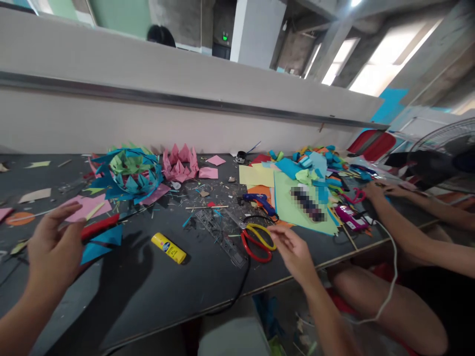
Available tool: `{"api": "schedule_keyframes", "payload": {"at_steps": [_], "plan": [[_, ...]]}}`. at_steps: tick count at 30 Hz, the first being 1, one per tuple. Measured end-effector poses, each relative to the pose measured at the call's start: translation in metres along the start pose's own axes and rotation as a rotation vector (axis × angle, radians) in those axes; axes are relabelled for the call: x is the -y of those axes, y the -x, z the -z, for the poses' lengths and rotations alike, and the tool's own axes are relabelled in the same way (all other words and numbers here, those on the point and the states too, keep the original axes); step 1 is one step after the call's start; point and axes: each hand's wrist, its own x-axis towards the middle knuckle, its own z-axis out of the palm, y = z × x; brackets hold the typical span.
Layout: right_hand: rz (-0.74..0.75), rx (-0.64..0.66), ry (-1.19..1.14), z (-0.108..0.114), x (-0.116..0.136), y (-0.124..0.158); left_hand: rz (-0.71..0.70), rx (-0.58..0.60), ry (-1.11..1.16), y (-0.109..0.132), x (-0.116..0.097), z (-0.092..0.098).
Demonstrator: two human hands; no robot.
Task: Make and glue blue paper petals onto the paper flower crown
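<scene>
At the left, my left hand (55,244) is closed around a long red tool (100,227) with a dark, thin front end; its exact kind is unclear. A pale strip (95,211) shows just above the tool. My right hand (295,249) has its fingertips pinched at the yellow handle loop of the scissors (259,242), whose other loop is red. The blades point away over a clear plastic ruler (222,237). A yellow glue stick (168,248) lies on the dark table (178,296) between my hands.
Folded paper flowers, one blue and green (135,173), one pink (181,163), stand at the back. A blue glue gun (261,203) lies beyond the scissors. Coloured paper sheets (293,217) and scraps spread rightward. Another person's arm (408,232) rests near pink-handled scissors (358,196).
</scene>
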Motion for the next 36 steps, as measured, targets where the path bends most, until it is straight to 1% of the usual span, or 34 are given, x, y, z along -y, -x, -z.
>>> {"api": "schedule_keyframes", "payload": {"at_steps": [3, 4, 5, 7, 8, 11, 16, 24, 28, 32, 36], "plan": [[-0.022, -0.133, 0.319, 0.035, -0.041, -0.021, -0.161, 0.061, -0.137, 0.008, 0.010, 0.008], [0.006, -0.154, 0.450, 0.044, -0.052, -0.028, -0.228, 0.092, -0.164, 0.011, 0.014, 0.010], [0.017, -0.158, 0.493, 0.051, -0.061, -0.033, -0.294, 0.130, -0.190, 0.014, 0.019, 0.011], [0.043, -0.157, 0.555, 0.058, -0.075, -0.042, -0.397, 0.208, -0.247, 0.020, 0.027, 0.012], [0.056, -0.151, 0.570, 0.058, -0.081, -0.046, -0.424, 0.240, -0.270, 0.023, 0.030, 0.012], [0.099, -0.127, 0.626, 0.052, -0.091, -0.055, -0.419, 0.305, -0.330, 0.028, 0.036, 0.012], [0.135, -0.083, 0.703, 0.043, -0.100, -0.068, -0.365, 0.345, -0.381, 0.028, 0.044, 0.010], [0.103, -0.031, 0.805, 0.042, -0.098, -0.078, -0.389, 0.358, -0.367, 0.027, 0.048, 0.007], [0.066, -0.033, 0.842, 0.043, -0.095, -0.079, -0.426, 0.349, -0.374, 0.027, 0.051, 0.006], [0.031, -0.038, 0.878, 0.044, -0.093, -0.080, -0.479, 0.337, -0.400, 0.026, 0.060, 0.007], [-0.004, -0.061, 0.910, 0.045, -0.092, -0.081, -0.545, 0.383, -0.507, 0.025, 0.068, 0.010]]}}
